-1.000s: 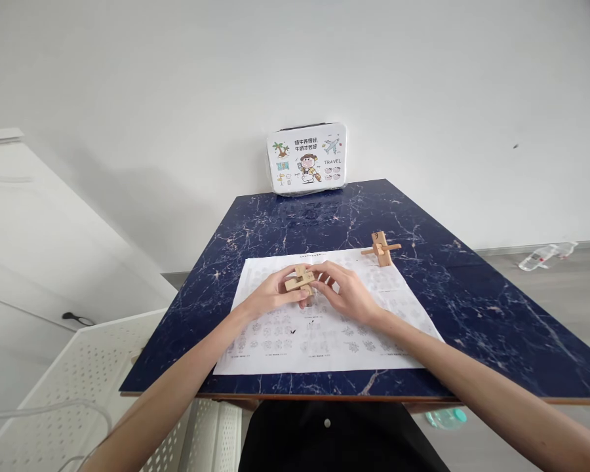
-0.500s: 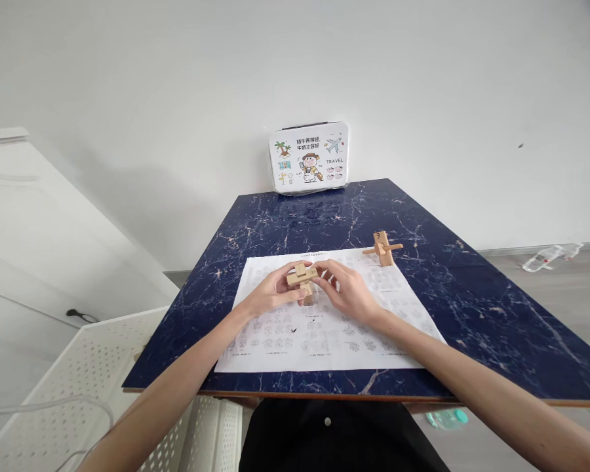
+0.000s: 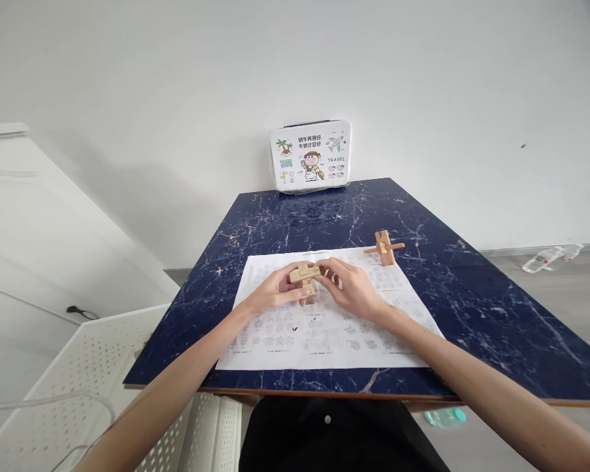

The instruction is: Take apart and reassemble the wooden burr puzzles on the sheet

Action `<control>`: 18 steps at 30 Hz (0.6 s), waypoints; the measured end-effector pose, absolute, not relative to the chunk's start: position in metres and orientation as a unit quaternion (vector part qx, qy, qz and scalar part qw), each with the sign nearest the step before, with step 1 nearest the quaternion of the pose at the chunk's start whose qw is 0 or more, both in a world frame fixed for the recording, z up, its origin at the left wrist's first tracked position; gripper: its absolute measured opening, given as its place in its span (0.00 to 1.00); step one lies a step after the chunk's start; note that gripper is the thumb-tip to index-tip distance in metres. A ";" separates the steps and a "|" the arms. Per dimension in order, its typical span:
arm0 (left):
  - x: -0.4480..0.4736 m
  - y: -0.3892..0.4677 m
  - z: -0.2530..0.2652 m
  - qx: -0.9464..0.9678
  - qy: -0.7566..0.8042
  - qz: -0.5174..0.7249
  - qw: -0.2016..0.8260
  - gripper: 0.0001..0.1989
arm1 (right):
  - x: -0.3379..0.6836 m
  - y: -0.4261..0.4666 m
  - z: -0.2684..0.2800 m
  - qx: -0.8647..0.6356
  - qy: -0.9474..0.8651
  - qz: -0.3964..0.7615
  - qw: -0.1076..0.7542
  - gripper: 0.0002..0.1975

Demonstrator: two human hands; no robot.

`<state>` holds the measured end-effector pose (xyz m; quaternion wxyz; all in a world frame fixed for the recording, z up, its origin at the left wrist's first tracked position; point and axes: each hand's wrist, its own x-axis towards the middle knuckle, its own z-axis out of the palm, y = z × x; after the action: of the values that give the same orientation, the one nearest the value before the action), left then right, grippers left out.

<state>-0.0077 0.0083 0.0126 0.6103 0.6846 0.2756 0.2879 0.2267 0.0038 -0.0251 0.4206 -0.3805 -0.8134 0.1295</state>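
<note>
A light wooden burr puzzle of crossed, notched pieces is held just above the printed sheet. My left hand wraps round its left side, the thumb on the lower upright piece. Thumb and fingertips of my right hand pinch the right end of the crosswise piece, which bears a small dark mark. Behind my right hand, at the sheet's upper right corner, stands a second, browner wooden assembly with a thin bar through it and a dark mark on top.
A white case with cartoon prints leans against the wall at the back of the dark blue marbled table. On the left is a white perforated rack with a cable. Plastic bottles lie on the floor at right.
The wooden puzzle has shifted slightly right and turned a little in my fingers. My view has tilted slightly; both hands keep their hold.
</note>
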 end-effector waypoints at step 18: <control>-0.012 0.023 0.002 0.592 0.375 0.401 0.590 0.23 | 0.222 0.004 -0.033 -0.365 -0.816 0.227 0.387 0.33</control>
<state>-0.0117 0.0230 0.0022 0.5898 0.5920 0.3755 0.4008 0.2222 0.0042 -0.0331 0.3870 -0.3650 -0.8157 0.2273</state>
